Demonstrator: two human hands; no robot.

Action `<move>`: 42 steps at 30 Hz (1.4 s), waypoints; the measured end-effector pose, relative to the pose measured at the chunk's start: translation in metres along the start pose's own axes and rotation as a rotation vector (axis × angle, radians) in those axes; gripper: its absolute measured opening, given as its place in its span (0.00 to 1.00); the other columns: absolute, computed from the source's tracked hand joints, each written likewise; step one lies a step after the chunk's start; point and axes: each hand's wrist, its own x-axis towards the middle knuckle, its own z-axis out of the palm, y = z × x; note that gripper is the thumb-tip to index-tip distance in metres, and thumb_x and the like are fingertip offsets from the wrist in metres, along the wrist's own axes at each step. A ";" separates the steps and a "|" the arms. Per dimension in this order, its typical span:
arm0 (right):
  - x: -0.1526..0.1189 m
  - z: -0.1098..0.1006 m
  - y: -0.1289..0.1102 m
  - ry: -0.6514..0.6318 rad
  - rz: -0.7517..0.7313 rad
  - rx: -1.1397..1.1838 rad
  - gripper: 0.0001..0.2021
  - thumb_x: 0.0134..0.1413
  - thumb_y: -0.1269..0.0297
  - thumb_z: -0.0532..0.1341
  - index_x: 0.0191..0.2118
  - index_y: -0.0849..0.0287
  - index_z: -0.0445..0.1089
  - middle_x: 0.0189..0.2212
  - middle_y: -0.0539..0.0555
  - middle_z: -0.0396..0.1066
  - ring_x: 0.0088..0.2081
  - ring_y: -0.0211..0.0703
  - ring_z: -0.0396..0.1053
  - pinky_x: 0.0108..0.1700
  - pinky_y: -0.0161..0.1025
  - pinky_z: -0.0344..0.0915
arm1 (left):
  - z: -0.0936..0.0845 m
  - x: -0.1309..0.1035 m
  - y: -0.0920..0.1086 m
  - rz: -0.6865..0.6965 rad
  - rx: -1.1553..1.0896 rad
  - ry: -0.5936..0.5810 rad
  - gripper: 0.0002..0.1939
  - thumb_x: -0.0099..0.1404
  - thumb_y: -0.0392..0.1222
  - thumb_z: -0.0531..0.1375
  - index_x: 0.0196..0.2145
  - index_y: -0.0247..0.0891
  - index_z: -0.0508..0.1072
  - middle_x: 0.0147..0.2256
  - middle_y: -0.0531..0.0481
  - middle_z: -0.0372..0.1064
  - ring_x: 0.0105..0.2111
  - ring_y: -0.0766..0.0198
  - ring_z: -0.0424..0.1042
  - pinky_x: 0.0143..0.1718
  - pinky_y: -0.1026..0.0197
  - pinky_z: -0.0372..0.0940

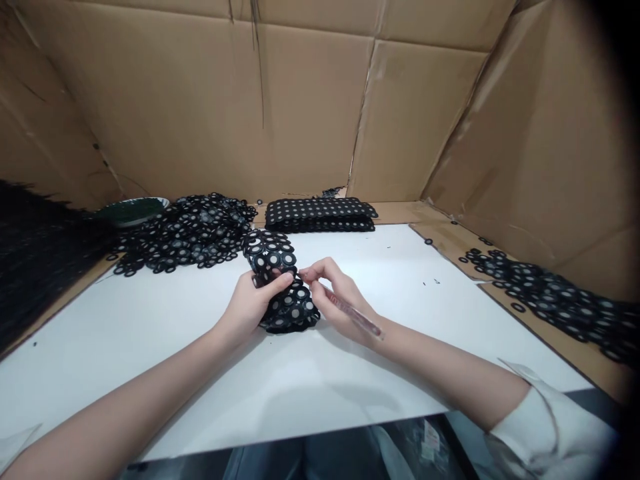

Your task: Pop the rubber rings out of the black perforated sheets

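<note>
My left hand point(253, 300) pinches a curled, bumpy web of black rings point(295, 312), thumb across its middle, above the smooth white board point(200, 407). My right hand point(340, 297) has its fingers closed round a slim translucent handle point(355, 315) just beside; beyond lie heaped loose rings point(185, 233), a folded dotted panel point(320, 212) and creased cardboard walls point(310, 100)
</note>
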 end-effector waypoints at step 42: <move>0.001 -0.003 0.029 0.110 -0.235 -0.322 0.11 0.51 0.62 0.55 0.40 0.57 0.55 0.35 0.54 0.65 0.33 0.39 0.66 0.34 0.37 0.64 | 0.004 -0.001 -0.012 0.004 0.202 0.016 0.17 0.50 0.51 0.60 0.33 0.36 0.69 0.32 0.49 0.70 0.35 0.57 0.68 0.35 0.60 0.62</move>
